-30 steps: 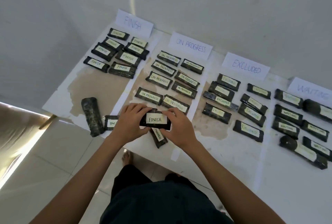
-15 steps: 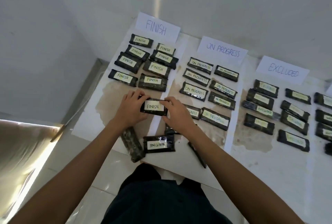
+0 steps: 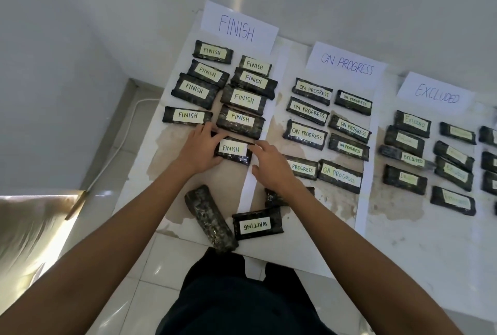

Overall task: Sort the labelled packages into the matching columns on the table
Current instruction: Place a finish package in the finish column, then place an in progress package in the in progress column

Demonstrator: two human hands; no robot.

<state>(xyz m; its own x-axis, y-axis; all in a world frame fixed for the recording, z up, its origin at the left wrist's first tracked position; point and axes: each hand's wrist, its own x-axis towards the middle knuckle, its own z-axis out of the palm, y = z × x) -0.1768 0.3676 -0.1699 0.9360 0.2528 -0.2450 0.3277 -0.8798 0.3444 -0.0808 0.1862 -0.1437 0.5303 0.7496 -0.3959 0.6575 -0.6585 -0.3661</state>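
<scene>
A dark wrapped package labelled FINISH [image 3: 233, 149] lies on the table at the near end of the FINISH column, just below the other FINISH packages [image 3: 240, 118]. My left hand [image 3: 197, 150] grips its left end between fingers and thumb. My right hand [image 3: 270, 164] touches its right end with loosely extended fingertips, thumb apart. A paper header FINISH [image 3: 238, 28] marks the column's far end. Near the table's front edge lie a package labelled WAITING [image 3: 257, 225], upside down to me, and a dark package with no visible label [image 3: 211, 219].
Columns headed ON PROGRESS [image 3: 347, 64] and EXCLUDED [image 3: 437, 94] hold several packages each to the right. Another dark package [image 3: 273, 197] lies partly hidden under my right forearm. The white table [image 3: 403, 254] ends just in front of my legs; a wall stands behind.
Both hands carried the FINISH package from the table's front edge forward and left into the FINISH column and set it down. My right hand's fingers have loosened on it.
</scene>
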